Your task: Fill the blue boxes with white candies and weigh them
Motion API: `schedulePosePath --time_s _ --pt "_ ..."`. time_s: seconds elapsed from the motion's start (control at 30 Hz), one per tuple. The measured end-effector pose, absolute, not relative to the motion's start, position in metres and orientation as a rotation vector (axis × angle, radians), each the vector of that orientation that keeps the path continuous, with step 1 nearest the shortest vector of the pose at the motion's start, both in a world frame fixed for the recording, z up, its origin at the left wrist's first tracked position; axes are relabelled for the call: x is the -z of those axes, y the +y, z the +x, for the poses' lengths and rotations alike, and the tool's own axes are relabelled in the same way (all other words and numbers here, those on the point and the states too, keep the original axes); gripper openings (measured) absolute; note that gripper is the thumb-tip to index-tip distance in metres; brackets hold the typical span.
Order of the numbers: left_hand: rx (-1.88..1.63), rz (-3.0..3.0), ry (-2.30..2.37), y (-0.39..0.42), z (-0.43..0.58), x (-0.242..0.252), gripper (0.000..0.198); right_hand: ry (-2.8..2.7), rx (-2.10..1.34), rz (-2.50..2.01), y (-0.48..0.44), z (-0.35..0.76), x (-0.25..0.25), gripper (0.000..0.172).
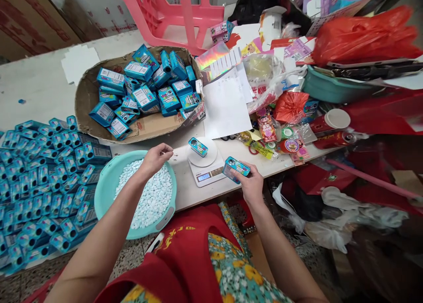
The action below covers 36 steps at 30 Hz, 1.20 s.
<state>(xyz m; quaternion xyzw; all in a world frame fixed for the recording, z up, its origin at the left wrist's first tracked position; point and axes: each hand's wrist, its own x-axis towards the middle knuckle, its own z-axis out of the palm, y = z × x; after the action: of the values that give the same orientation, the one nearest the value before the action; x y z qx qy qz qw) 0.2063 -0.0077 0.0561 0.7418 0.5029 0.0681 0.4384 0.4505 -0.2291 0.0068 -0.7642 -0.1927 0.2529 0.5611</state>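
My right hand (251,184) grips a small blue candy box (235,169) by its side, just right of the digital kitchen scale (216,173). A second blue candy box (198,147) lies on the scale's round white plate; the lit display shows, its digits too small to read. My left hand (156,160) hovers over the far rim of a turquoise basin (104,186). Its fingers are pinched together, and whatever they may hold is hidden. Small pale blue and white candies (148,206) fill much of the basin's bottom, partly covered by my left forearm.
Rows of blue boxes (42,184) stand packed at left. A cut-down cardboard box (152,131) behind the basin holds more in a jumble. Paper sheets (226,109) lie behind the scale. Wrappers, bags and a paper cup (333,120) clutter the right; a pink plastic stool (178,23) is behind.
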Motion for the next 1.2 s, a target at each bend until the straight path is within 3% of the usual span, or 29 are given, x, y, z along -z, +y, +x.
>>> schedulePosePath --time_s 0.2,0.37,0.5,0.57,0.77,0.9,1.07,1.2 --pt "-0.08 2.028 1.2 0.001 0.228 -0.067 0.023 -0.418 -0.582 -1.812 -0.232 0.445 -0.008 0.047" --pt "-0.044 2.395 0.889 0.006 0.271 -0.057 0.053 -0.413 -0.557 -1.845 -0.233 0.437 -0.014 0.049" --pt "0.144 2.397 0.825 -0.008 0.293 -0.053 0.025 -0.41 -0.614 -1.892 -0.231 0.429 -0.026 0.051" --pt "0.104 2.374 0.938 -0.012 0.282 -0.057 0.022 -0.448 -0.641 -1.928 -0.222 0.427 -0.027 0.054" --pt "-0.39 2.12 1.39 -0.023 0.155 -0.105 0.038 -0.712 -0.611 -1.912 -0.162 0.413 0.003 0.062" --pt "-0.562 1.891 1.957 -0.023 0.052 -0.125 0.048 -0.898 -0.655 -1.897 -0.138 0.397 0.023 0.058" --pt "-0.489 1.73 2.435 0.016 -0.012 -0.093 0.056 -0.805 -0.665 -1.808 -0.143 0.394 0.012 0.072" --pt "-0.279 1.799 2.441 0.05 -0.018 -0.046 0.053 -0.668 -0.575 -1.877 -0.164 0.408 0.002 0.058"
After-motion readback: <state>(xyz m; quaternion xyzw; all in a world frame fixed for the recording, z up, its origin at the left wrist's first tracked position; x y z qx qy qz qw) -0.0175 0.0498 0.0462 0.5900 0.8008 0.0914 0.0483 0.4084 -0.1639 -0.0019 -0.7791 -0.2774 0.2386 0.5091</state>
